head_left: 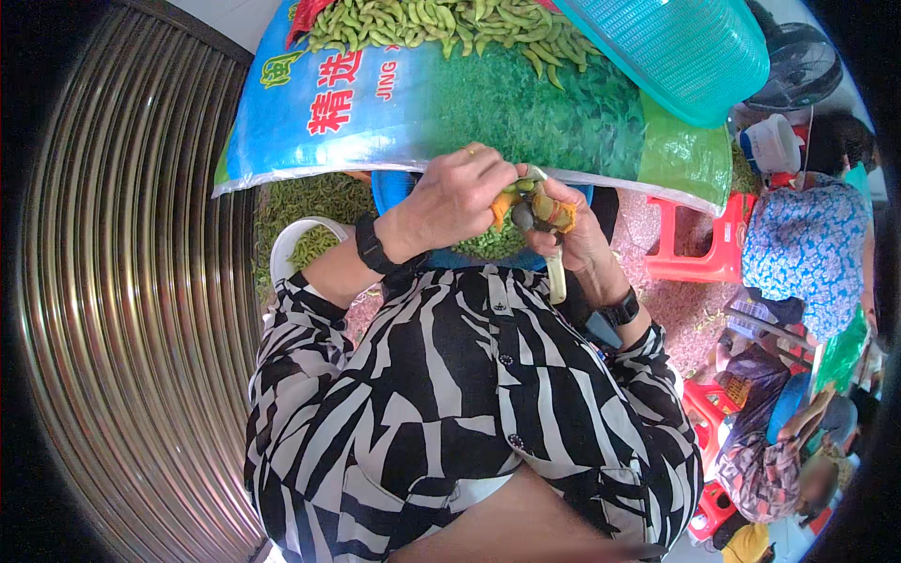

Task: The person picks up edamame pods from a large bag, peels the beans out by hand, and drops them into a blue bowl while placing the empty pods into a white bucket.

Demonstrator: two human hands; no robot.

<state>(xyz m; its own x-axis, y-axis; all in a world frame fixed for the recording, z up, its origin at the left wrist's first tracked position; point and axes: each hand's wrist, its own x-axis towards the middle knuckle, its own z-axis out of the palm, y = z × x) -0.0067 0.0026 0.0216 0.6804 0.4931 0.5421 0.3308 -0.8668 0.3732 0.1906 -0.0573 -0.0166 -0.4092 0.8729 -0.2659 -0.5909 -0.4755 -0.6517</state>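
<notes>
Near the centre of the frame, just below the pale lower edge of a blue-and-green printed plastic sack [535,117], the person's two hands are meeting over a few small green bean pods [526,187]. The left hand [460,192] is reaching in with its fingers drawn narrow, and the right hand [580,230] is curling in from the other side; between them the fingers are holding the pods. Orange coverings [504,210] are showing at some fingertips, but which finger is pressing which pod is too small to tell. A flat cream-coloured strip [557,279] is hanging below the right hand.

Under the hands, a round blue plastic basin [386,190] is holding loose light-green beans [493,246]. At the top of the frame, a heap of green pods [460,23] is lying on the sack, near a turquoise plastic mesh basket [676,56].

The step in hand seems to be opening pods by hand. The next move is probably calling for a firm pinch along the seam, with the pods staying above the basin.
</notes>
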